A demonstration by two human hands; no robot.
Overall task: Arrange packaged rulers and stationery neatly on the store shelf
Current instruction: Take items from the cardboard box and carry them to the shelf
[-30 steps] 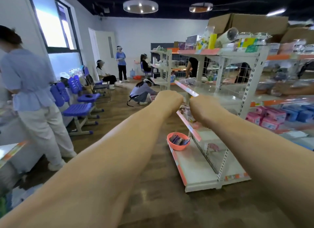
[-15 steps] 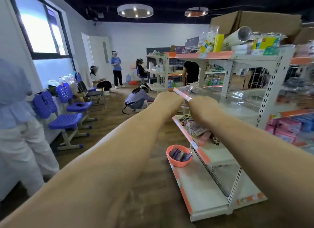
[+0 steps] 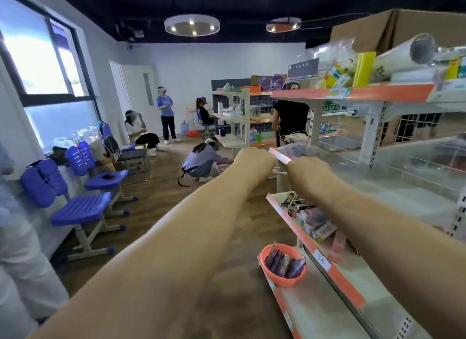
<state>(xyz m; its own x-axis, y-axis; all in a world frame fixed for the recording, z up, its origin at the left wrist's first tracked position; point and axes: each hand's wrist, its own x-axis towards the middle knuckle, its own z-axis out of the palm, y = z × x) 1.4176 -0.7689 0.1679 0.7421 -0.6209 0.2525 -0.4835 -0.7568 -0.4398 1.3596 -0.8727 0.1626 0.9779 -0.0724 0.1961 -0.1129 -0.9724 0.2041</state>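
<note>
Head view: both my arms reach straight out toward twelve o'clock. I see the left hand (image 3: 254,162) and the right hand (image 3: 311,173) from behind, close together on either side of the pink front strip (image 3: 278,157) of the middle shelf. The knuckles face me and the fingers are hidden beyond them, so I cannot tell whether either hand grips anything.

Just past the hands, at about one o'clock, a blurred purplish pack (image 3: 296,149) lies on that shelf near its front edge. It may be the stationery I am arranging, though I cannot make out what it is.

My main worry is working blind. If I push or let go without seeing the fingers, the pack could slide over the strip and drop.

A loose pile of small boxes (image 3: 312,220) lies on the shelf below, at five o'clock from the hands. A falling pack would land in it and scatter it further.

At six o'clock an orange basket (image 3: 285,280) of purple packets (image 3: 283,263) sits at the front corner of the bottom shelf (image 3: 315,308). It looks to overhang slightly, so a dropped item or my forearm pulling back low could tip it onto the floor.

A crouching person (image 3: 201,162) works at ten o'clock, well apart from my hands, but I would keep my left elbow in.
</note>
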